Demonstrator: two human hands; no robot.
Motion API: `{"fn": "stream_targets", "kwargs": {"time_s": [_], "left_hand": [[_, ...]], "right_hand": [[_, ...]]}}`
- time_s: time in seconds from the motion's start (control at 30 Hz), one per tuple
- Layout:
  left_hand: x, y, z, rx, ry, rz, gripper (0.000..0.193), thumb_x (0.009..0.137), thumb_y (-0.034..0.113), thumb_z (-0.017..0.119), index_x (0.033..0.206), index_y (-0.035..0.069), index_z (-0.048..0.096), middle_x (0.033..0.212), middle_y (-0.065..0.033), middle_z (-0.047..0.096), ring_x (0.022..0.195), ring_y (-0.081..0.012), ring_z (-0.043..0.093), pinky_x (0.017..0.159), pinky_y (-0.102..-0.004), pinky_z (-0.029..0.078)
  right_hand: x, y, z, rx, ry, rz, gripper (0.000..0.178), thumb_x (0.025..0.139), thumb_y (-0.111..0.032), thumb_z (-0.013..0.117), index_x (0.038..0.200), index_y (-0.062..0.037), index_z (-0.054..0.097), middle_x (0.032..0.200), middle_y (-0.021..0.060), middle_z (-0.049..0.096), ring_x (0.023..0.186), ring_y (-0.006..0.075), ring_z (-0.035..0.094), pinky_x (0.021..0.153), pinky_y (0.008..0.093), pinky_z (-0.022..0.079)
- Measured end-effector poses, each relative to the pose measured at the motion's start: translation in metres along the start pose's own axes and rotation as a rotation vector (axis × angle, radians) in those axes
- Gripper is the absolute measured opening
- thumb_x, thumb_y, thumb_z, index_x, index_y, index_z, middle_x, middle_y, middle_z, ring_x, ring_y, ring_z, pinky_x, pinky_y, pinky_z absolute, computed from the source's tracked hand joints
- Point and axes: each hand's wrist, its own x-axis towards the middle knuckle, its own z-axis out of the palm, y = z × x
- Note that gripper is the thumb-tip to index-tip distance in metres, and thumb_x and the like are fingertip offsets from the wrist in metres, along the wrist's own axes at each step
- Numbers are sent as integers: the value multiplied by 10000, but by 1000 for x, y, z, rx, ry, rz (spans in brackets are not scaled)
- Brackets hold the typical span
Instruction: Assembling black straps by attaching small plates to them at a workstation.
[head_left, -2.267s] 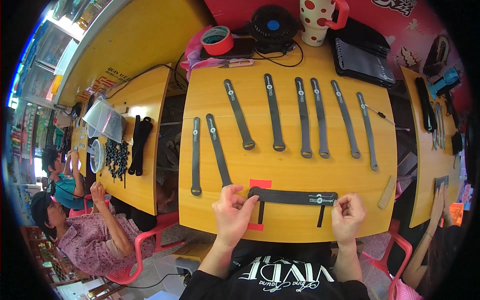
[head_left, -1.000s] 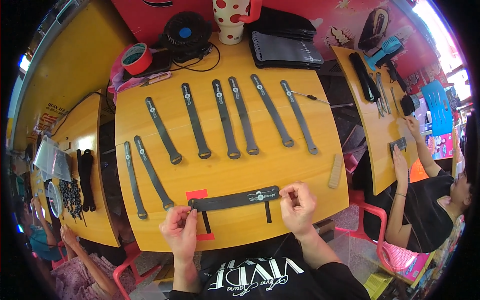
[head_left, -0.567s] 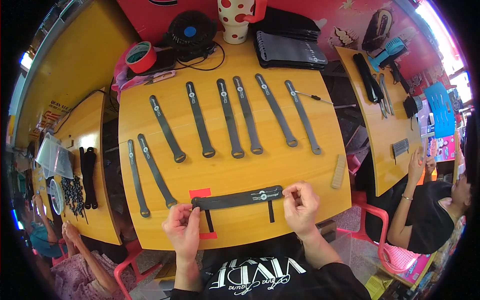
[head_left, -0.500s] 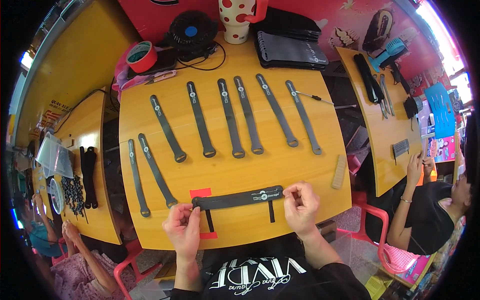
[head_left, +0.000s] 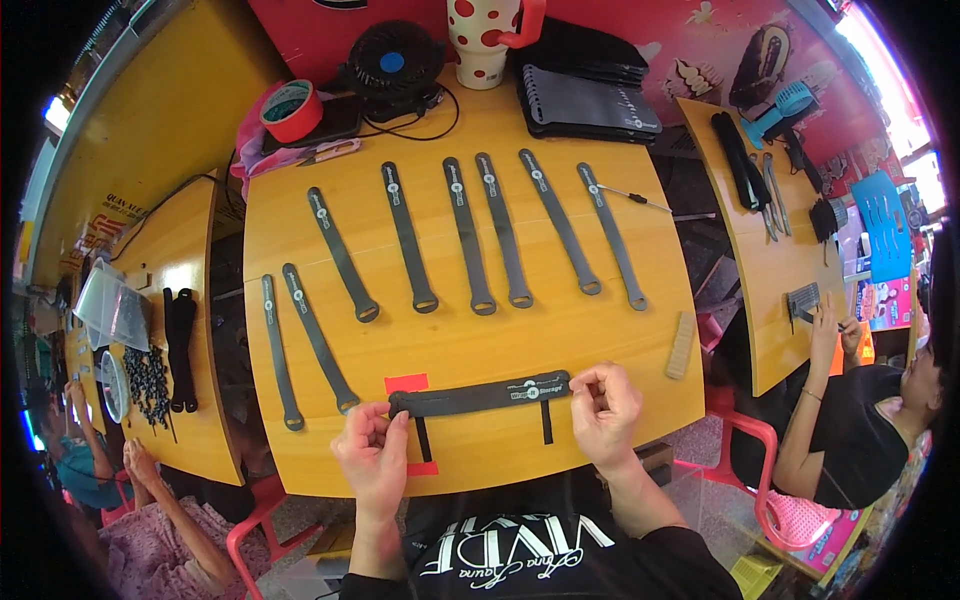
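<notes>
A dark grey strap [head_left: 460, 403] with pale print near its right end is stretched sideways close to the table's front edge. Its left end is pinched between the thumb and fingers of my left hand [head_left: 370, 452]. At the opposite end, my right hand [head_left: 608, 418] closes thumb and fingertips on the strap's tip. Two thin black strips [head_left: 547, 424] stick out from under the strap toward me. Red tape [head_left: 406, 383] shows behind its left part, and another red piece lies at the near end of the left strip.
Several similar straps [head_left: 406, 240] with slotted ends fan across the table [head_left: 520, 345]. A thin tool [head_left: 640, 199] touches the rightmost one. A ridged beige block [head_left: 680, 345] lies right. Behind stand a fan [head_left: 392, 65], a tape roll [head_left: 291, 112], a tumbler [head_left: 480, 50] and stacked straps [head_left: 585, 100]. Co-workers sit either side.
The whole view has shifted slightly. My left fingers have changed their hold a little on the strap's left end. The co-worker on the right has brought a hand to a small grey piece.
</notes>
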Motion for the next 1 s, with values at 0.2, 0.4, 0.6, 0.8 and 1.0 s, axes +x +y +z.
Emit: {"fn": "stream_targets", "kwargs": {"time_s": [0.2, 0.4, 0.6, 0.8, 1.0], "left_hand": [[-2, 9, -2, 70, 22, 133, 89, 798, -55, 704, 804, -4, 630, 662, -50, 564, 551, -79, 502, 463, -218, 362], [-4, 13, 2, 372, 161, 431, 129, 703, -9, 734, 781, 37, 643, 901, -114, 577, 932, -305, 521, 792, -388, 415], [-8, -1, -1, 333, 147, 457, 97, 730, 29, 715, 794, 54, 647, 1023, -94, 637, 1031, -320, 508, 888, -423, 370], [-12, 4, -8, 426, 105, 487, 112, 760, 46, 673, 868, 57, 701, 1161, -92, 621, 1177, -373, 454, 983, -470, 332], [-5, -3, -32, 578, 44, 510, 231, 751, 50, 654, 923, 168, 754, 1348, -152, 479, 1313, -435, 316, 1027, -537, 240]], "right_hand": [[0, -4, 4, 15, 9, -3, 145, 812, 122, 578, 838, -17, 549, 716, 2, 549, 546, 32, 468, 470, 188, 343], [-3, -8, 9, 7, 72, -44, 146, 782, 121, 602, 836, -9, 563, 725, 70, 560, 562, 134, 549, 481, 260, 411], [-11, -80, 41, 148, -347, -243, 130, 811, 63, 632, 924, -1, 622, 752, 76, 567, 564, 134, 546, 486, 245, 414], [3, -74, 104, 56, -565, -245, 159, 856, -92, 641, 976, 13, 632, 751, 153, 630, 619, 243, 621, 561, 337, 471], [2, -79, 116, -6, -667, -148, 156, 817, -135, 618, 884, 3, 646, 787, 206, 642, 754, 372, 635, 673, 445, 493]]}}
